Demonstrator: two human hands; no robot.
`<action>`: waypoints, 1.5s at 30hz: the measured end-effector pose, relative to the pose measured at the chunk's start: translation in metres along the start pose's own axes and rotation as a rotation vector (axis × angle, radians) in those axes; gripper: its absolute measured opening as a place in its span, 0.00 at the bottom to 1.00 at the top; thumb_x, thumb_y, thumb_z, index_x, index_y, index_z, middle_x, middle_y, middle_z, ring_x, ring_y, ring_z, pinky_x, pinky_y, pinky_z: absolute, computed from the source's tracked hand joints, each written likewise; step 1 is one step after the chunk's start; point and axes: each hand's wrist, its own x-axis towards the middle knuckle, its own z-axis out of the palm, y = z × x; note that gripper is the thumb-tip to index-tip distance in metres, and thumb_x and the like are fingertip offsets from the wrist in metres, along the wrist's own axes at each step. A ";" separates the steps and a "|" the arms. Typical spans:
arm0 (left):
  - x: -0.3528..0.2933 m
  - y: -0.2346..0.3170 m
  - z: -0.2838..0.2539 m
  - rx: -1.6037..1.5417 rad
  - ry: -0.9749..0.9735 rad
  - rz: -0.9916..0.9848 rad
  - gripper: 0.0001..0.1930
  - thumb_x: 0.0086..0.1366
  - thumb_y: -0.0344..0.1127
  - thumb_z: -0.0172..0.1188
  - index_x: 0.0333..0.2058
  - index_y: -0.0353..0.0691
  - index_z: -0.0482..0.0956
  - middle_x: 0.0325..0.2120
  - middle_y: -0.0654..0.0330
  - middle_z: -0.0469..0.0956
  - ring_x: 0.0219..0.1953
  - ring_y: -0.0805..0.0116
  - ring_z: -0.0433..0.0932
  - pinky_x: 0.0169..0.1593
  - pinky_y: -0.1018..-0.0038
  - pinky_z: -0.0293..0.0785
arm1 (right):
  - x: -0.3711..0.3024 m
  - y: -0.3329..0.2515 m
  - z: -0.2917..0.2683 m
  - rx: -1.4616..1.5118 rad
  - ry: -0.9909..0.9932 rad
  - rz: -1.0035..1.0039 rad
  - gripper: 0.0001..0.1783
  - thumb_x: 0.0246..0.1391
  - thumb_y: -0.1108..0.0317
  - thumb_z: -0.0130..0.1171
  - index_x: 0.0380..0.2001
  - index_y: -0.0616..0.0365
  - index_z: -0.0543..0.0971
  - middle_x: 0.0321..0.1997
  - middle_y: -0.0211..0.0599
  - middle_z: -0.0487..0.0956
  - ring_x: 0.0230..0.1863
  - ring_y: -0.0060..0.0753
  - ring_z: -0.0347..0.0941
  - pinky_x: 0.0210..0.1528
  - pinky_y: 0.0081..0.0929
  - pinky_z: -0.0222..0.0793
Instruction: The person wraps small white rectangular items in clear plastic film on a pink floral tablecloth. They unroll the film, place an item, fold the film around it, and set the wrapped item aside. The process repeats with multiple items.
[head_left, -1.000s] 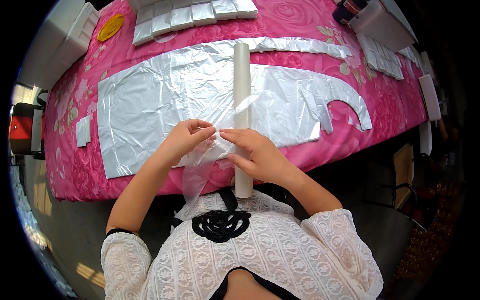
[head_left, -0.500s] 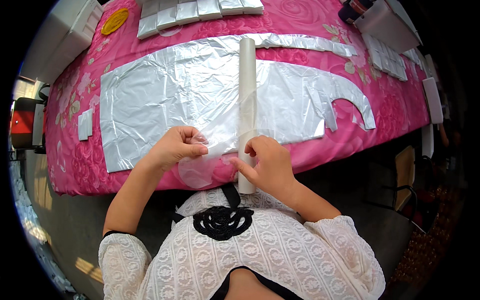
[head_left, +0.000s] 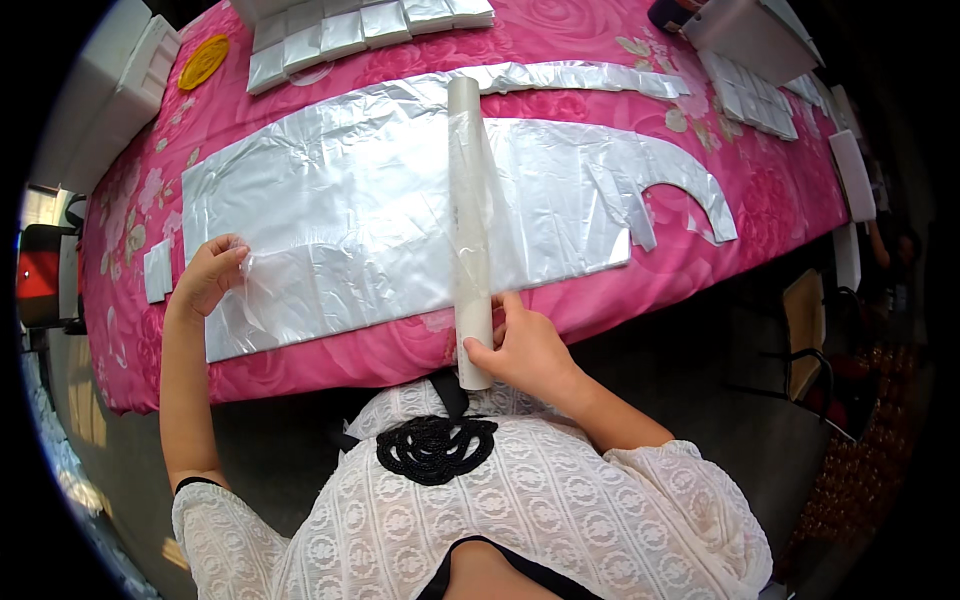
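A pale roll of clear plastic film [head_left: 467,200] lies lengthwise across a stack of silvery-white plastic bags [head_left: 330,200], its near end jutting over the table edge toward me. My right hand [head_left: 525,345] is closed on that near end, thumb on top and the fingers partly hidden along the far side. Out to the left, the fingertips of my left hand [head_left: 212,275] pinch the edge of a sheet of thin clear film [head_left: 262,300]. The sheet spreads over the bags' near left part, and its exact outline is hard to see. At right, the bag stack ends in a curved cutout.
Folded silvery packs [head_left: 350,38] stand at the back, with more packs [head_left: 748,98] at the back right beside a white box [head_left: 755,40]. A yellow disc [head_left: 203,62] and a small white stack [head_left: 158,272] are at left. A chair [head_left: 803,325] stands off the right edge.
My left hand has moved from near the roll far to the left, drawing the film across the bags. My right hand has slid slightly nearer along the roll, which sits further left in view.
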 end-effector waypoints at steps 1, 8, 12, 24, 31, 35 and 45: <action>-0.001 -0.002 -0.005 0.002 0.026 0.005 0.06 0.55 0.34 0.61 0.30 0.42 0.73 0.25 0.71 0.72 0.27 0.81 0.71 0.31 0.81 0.71 | 0.000 -0.001 0.001 -0.006 0.010 0.004 0.30 0.40 0.53 0.59 0.37 0.69 0.68 0.24 0.50 0.75 0.30 0.50 0.75 0.34 0.39 0.70; -0.001 -0.011 -0.018 0.152 0.103 -0.025 0.06 0.55 0.33 0.60 0.29 0.43 0.73 0.24 0.70 0.71 0.26 0.82 0.69 0.29 0.84 0.67 | -0.003 0.005 -0.012 -0.220 0.047 -0.007 0.26 0.37 0.56 0.60 0.36 0.67 0.71 0.24 0.48 0.76 0.29 0.46 0.75 0.34 0.36 0.70; -0.001 -0.010 -0.014 0.301 0.154 -0.026 0.07 0.54 0.33 0.61 0.31 0.40 0.73 0.24 0.70 0.70 0.27 0.81 0.69 0.29 0.83 0.66 | -0.005 0.011 -0.023 -0.237 0.100 0.014 0.22 0.36 0.56 0.60 0.28 0.67 0.74 0.24 0.49 0.76 0.28 0.46 0.75 0.33 0.35 0.70; 0.010 0.009 0.198 0.958 0.229 1.040 0.21 0.53 0.24 0.55 0.48 0.33 0.67 0.52 0.50 0.65 0.55 0.52 0.62 0.56 0.65 0.60 | -0.002 0.016 -0.023 -0.193 0.102 -0.018 0.22 0.36 0.57 0.61 0.28 0.67 0.74 0.23 0.49 0.76 0.26 0.44 0.75 0.32 0.33 0.69; 0.062 -0.024 0.252 1.048 0.151 0.966 0.30 0.57 0.30 0.46 0.57 0.25 0.52 0.59 0.41 0.51 0.63 0.47 0.48 0.64 0.59 0.43 | 0.002 0.019 -0.031 -0.135 0.006 -0.038 0.25 0.39 0.51 0.59 0.28 0.67 0.76 0.25 0.52 0.77 0.28 0.50 0.75 0.34 0.37 0.70; 0.058 -0.025 0.256 1.240 0.175 0.900 0.32 0.57 0.34 0.43 0.58 0.22 0.49 0.60 0.38 0.49 0.64 0.46 0.45 0.65 0.58 0.40 | 0.031 0.016 -0.046 -0.092 -0.033 -0.100 0.27 0.42 0.48 0.59 0.25 0.69 0.77 0.23 0.50 0.77 0.27 0.45 0.75 0.33 0.34 0.70; 0.059 -0.022 0.258 1.292 0.145 0.834 0.32 0.58 0.36 0.41 0.58 0.24 0.48 0.61 0.39 0.45 0.65 0.46 0.41 0.65 0.58 0.37 | 0.216 -0.040 -0.080 0.276 0.081 -0.181 0.24 0.48 0.53 0.56 0.31 0.70 0.76 0.28 0.44 0.77 0.27 0.32 0.74 0.32 0.25 0.70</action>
